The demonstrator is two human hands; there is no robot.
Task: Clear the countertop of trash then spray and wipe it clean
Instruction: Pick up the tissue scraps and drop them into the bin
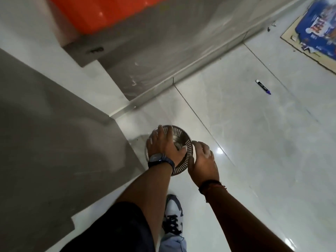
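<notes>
A round steel bin (181, 166) with a slotted rim stands on the pale floor tiles below me. My left hand (163, 144), with a dark watch on the wrist, lies spread over the bin's mouth, palm down, on something grey and crumpled inside. My right hand (203, 160) curls around the bin's right rim, and a pale bit shows under its thumb. The grey countertop (45, 133) fills the left side, and its visible surface is bare and blurred.
An orange object (101, 11) sits at the top above a grey ledge. A blue marker (263, 87) lies on the floor at the right. A blue printed carton on flat cardboard (316, 24) lies in the far right corner. My shoe (173, 213) stands just behind the bin.
</notes>
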